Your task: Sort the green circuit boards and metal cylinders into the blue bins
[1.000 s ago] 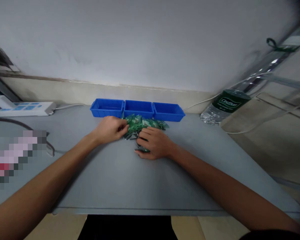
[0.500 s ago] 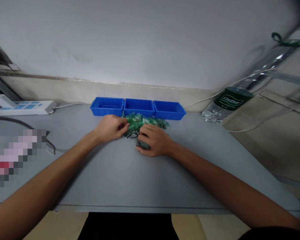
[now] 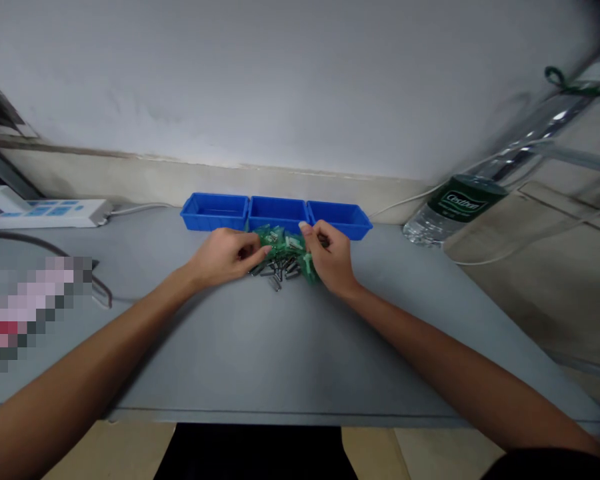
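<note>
A small heap on the table holds shiny green pieces, possibly small packets or boards, and several short metallic rods lying in front of them. My left hand rests at the heap's left side, fingers curled and thumb touching the green pieces; what they grip, if anything, is hidden. At the right side, my right hand is raised slightly with its thumb up and fingers curled inward. Part of a green piece shows beside its palm. I cannot make out what this closed hand holds.
Behind the heap stand three joined blue bins: left, middle and right. A power strip lies at the left with cables. A large water bottle leans at the right near a metal frame. The grey table meets the wall.
My right hand has moved from the heap's front up and to the right, turning thumb-up and uncovering the metallic rods. My left hand stays almost in place, its thumb further over the green pieces.
</note>
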Motion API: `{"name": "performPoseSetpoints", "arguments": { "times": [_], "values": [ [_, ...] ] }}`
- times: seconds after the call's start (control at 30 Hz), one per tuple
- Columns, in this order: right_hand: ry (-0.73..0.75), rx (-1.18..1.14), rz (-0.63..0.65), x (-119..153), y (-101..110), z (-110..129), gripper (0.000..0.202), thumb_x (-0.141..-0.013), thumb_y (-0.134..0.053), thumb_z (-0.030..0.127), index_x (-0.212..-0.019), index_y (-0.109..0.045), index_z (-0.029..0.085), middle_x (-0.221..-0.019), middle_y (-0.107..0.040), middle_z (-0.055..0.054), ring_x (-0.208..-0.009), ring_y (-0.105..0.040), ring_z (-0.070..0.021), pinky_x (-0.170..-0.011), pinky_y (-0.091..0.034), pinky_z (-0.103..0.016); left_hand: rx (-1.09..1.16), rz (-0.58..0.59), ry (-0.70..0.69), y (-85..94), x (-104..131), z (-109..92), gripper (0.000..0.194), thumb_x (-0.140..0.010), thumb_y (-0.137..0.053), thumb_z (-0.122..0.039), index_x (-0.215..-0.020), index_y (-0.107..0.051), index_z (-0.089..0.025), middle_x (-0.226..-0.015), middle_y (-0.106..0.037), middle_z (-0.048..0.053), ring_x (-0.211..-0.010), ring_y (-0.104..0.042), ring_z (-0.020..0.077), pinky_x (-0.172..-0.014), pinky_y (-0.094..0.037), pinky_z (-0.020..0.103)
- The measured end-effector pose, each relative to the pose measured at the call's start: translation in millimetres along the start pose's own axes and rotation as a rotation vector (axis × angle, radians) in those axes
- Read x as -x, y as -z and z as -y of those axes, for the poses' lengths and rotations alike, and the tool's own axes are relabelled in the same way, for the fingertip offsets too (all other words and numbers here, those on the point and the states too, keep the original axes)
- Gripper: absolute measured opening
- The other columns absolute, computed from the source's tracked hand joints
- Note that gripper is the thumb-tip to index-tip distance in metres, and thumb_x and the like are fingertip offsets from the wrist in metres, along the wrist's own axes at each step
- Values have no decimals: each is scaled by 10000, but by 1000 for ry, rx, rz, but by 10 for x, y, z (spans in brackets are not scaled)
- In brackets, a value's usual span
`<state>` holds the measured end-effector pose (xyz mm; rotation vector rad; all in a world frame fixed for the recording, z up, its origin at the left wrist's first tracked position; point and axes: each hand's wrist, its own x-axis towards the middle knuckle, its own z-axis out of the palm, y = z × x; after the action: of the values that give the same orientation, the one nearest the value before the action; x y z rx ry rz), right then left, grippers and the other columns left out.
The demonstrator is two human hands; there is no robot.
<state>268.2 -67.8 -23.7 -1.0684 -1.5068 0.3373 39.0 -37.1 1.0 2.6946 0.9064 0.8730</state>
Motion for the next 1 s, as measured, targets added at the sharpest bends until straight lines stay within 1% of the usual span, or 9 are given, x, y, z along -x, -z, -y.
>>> {"name": "performPoseSetpoints", "arguments": {
  "times": [0.17, 0.27, 0.37, 0.47, 0.6, 0.7, 0.8, 0.9, 1.0],
  "values": [
    [-171, -132, -38, -39, -60, 50, 435, -958, -633, 530, -698, -465, 225, -579, -474, 52, -538, -410, -107, -543, -328, -272, 197, -65, 51, -94, -31, -221, 332, -941, -665, -458, -789, -720, -169, -629, -638, -13, -558, -517, 106, -553, -374, 238],
    [-203, -175, 18, 7, -128, 130, 397, -978, -599, 521, -734, -505, 222, -631, -520, 38, -590, -471, -116, -594, -384, -271, 294, -82, 66, -162, -44, -347, 297, -923, -692, -430, -788, -733, -169, -658, -666, -6, -556, -508, 100, -551, -382, 232],
    [-211, -202, 89, 54, -190, 205, 377, -987, -578, 512, -754, -529, 220, -695, -538, 28, -652, -507, -123, -635, -412, -272, 362, -63, 69, -193, -50, -410, 252, -937, -634, -325, -763, -718, -162, -615, -615, -16, -540, -474, 92, -536, -366, 228],
    [-231, -230, 125, 64, -202, 224, 357, -966, -599, 521, -776, -555, 223, -721, -548, 25, -673, -520, -127, -628, -424, -267, 406, -63, 114, -178, -61, -387, 248, -923, -571, -256, -728, -685, -153, -589, -556, -21, -537, -444, 89, -524, -346, 226],
    [-245, -284, 217, 53, -138, 124, 328, -851, -746, 542, -922, -644, 238, -744, -605, 24, -658, -564, -136, -593, -469, -262, 534, -158, 261, -137, -90, -259, 243, -927, -589, -336, -827, -700, -144, -667, -619, 11, -568, -503, 101, -525, -392, 218],
    [-265, -350, 341, 66, -85, 15, 381, -748, -851, 502, -951, -673, 233, -822, -687, 2, -739, -656, -168, -664, -556, -293, 643, -202, 368, -136, -99, -167, 262, -898, -653, -394, -845, -686, -139, -647, -605, 12, -556, -533, 108, -505, -409, 213],
    [-321, -381, 335, 81, -66, -36, 382, -732, -858, 513, -863, -649, 221, -748, -678, 12, -648, -659, -161, -610, -572, -299, 682, -150, 402, -166, -84, -116, 293, -845, -730, -426, -823, -667, -141, -632, -582, 4, -547, -519, 105, -501, -401, 213],
    [-379, -411, 327, 76, -70, -21, 414, -735, -847, 550, -829, -605, 227, -657, -652, 32, -503, -609, -141, -495, -528, -284, 650, -67, 370, -192, -62, -99, 315, -834, -750, -432, -761, -627, -151, -610, -532, -18, -539, -467, 91, -509, -375, 215],
    [-385, -414, 352, 62, -76, -5, 447, -730, -847, 566, -755, -546, 236, -606, -624, 41, -470, -597, -138, -472, -512, -279, 634, -24, 326, -192, -49, -91, 347, -869, -718, -421, -698, -561, -164, -581, -481, -37, -530, -422, 81, -510, -353, 213]
  ]
}}
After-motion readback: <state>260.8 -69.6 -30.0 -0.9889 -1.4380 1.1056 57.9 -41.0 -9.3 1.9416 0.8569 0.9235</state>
